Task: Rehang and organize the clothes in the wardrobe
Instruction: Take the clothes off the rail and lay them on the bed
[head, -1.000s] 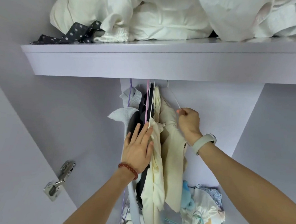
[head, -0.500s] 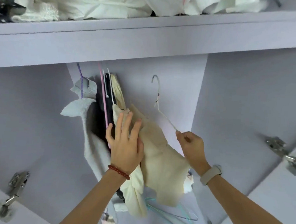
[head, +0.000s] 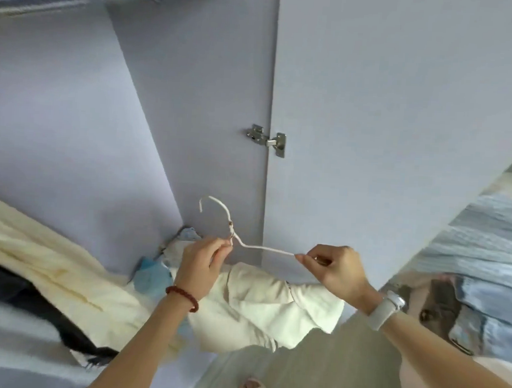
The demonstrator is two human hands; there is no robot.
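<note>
Rehanging step: thin white wire hanger (head: 240, 238), off the rail, held in front of the lilac wardrobe panel (head: 373, 111). Left hand (head: 203, 268) pinches its twisted neck; right hand (head: 335, 270) pinches one arm's end. The soft cream fabric garment (head: 271, 308) droops below; threading it on probably comes next.

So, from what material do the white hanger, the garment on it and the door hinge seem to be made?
White hanger: thin wire, probably metal under a white coating; the twisted neck suggests this. Cream garment: soft woven fabric, matte, with folds and seams; the fibre cannot be told. Hinge: bright metal, likely steel, with shiny reflections. The left hand and the right hand pinch the hanger.
</note>
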